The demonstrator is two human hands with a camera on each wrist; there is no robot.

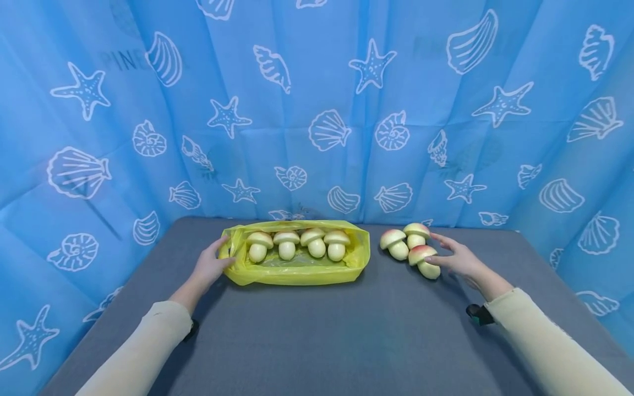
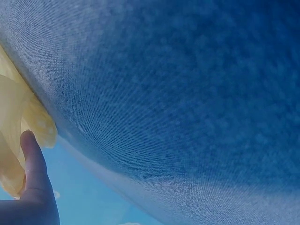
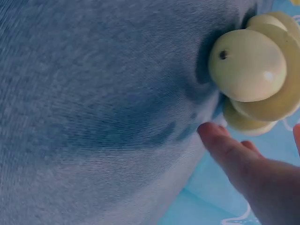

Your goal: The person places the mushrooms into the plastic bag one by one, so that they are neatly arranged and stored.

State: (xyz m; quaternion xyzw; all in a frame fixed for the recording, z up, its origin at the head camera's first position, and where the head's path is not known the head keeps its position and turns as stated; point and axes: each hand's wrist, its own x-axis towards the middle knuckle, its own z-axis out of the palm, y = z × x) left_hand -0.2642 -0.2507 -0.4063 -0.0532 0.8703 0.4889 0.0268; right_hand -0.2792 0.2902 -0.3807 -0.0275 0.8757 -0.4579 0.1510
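Note:
A long yellow plastic bag lies on the table with its mouth spread upward. Several toy mushrooms with pale stems and cream caps stand in a row inside it. My left hand holds the bag's left end, and its thumb lies along the yellow plastic in the left wrist view. To the right of the bag, three more mushrooms with reddish caps lie in a cluster. My right hand reaches over the nearest one, thumb and fingers spread apart, with nothing gripped.
A grey cloth-covered table stretches between my arms. Behind it and on both sides hangs a blue curtain with white shells and starfish. A dark wrist strap shows below my right sleeve.

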